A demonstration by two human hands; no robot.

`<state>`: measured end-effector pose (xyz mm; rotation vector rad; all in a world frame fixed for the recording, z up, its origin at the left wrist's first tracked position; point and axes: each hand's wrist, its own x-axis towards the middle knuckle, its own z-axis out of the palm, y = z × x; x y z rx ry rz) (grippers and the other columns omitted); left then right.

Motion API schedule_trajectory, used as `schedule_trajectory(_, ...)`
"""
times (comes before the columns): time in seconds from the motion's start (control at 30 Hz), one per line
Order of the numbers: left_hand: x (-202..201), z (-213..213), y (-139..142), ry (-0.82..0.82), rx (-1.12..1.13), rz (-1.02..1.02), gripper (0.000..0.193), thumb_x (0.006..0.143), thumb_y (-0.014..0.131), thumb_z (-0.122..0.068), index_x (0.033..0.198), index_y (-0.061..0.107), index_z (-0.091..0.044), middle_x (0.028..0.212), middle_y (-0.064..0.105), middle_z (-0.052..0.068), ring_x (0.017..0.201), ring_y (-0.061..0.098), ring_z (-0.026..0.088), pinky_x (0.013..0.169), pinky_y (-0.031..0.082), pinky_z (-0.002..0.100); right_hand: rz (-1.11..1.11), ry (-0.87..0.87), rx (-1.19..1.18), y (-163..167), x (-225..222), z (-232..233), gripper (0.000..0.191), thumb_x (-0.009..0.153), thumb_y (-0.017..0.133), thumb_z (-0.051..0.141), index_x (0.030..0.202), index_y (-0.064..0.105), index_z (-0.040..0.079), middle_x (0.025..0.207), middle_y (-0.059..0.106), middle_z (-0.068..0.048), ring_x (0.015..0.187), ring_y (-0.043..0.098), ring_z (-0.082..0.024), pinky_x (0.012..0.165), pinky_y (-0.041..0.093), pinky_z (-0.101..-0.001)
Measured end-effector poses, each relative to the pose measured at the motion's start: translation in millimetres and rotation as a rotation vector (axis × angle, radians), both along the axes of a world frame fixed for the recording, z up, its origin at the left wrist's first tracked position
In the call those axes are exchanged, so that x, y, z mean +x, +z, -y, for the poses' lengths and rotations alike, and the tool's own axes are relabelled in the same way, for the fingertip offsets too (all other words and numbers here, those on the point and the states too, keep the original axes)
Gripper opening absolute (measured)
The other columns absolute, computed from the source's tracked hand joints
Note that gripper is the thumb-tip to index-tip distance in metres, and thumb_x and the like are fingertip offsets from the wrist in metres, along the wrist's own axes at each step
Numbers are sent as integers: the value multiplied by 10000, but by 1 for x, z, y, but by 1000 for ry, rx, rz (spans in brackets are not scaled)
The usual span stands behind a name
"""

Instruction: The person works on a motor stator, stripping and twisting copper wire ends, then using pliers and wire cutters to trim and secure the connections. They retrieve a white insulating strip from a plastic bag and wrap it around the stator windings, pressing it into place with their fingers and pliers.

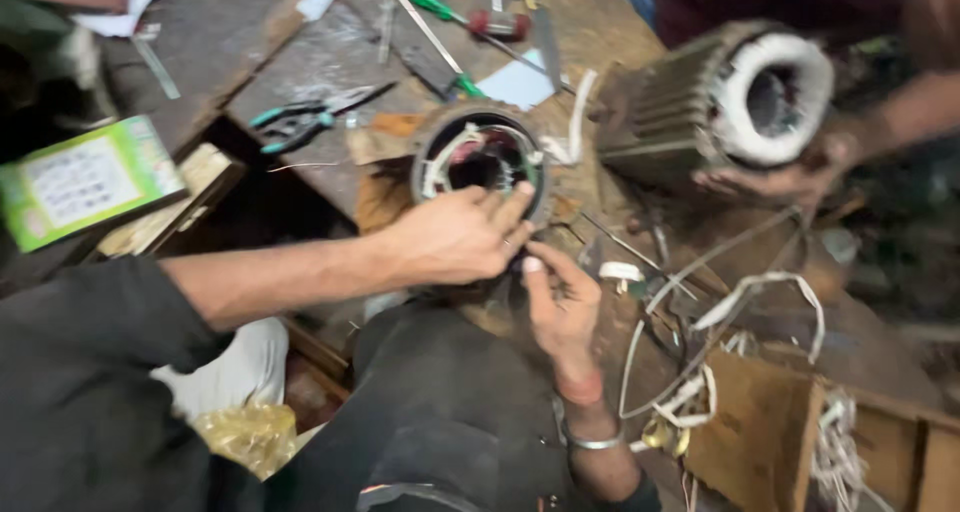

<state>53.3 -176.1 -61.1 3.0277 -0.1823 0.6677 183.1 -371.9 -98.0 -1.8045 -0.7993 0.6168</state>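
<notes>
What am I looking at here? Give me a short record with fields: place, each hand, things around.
Place: cluttered wooden workbench
Left hand: left hand rests on the rim of a round motor stator, fingers at its windings
Right hand: right hand just below the stator, fingertips meeting the left hand
Other person: a hand steadies a second, ribbed stator
Nearby: pliers, green-handled screwdriver, green box, loose white wires
Sharpness: blurred

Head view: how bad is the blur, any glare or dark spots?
Head view: motion blur smears the whole frame; the left hand, right hand and small motor core have soft edges. White winding on the big motor is bright, near blown out. Bottom and left edges fall into shadow.
</notes>
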Motion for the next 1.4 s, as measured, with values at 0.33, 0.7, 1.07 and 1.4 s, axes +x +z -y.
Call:
schedule_trajectory(0.33,9,0,14,-10,117,-174,416,809,590,-246,1075,702,55,1228,640,379,747,710,297,641,539,360,-61,44,-80,23,-4,-12,238,965,690,98,1170,752,-7,770,632,22,646,496,-28,553,403,-212)
schedule_trajectory(0.7,16,-5,22,-42,25,-264,305,855,598,-232,990,735,5,1187,655,385,555,707,279,519,548,381,-78,12,-69,32,-8,-11,240,961,697,130,1154,756,-1,768,709,4,666,575,-33,578,460,-205)
schedule_trajectory(1.07,29,-6,36,-34,-127,-400,224,772,702,-273,709,758,-66,928,727,251,651,728,322,493,557,428,-29,106,70,13,-8,1,161,1044,677,34,1190,715,-23,896,661,10,796,582,-26,703,474,-188)
schedule_trajectory(1.4,22,7,45,14,6,-351,232,702,700,-303,651,747,-82,940,734,301,613,721,263,440,517,375,-450,92,54,5,-9,21,285,1035,636,102,1297,673,-4,854,710,8,658,525,-4,580,417,-185)
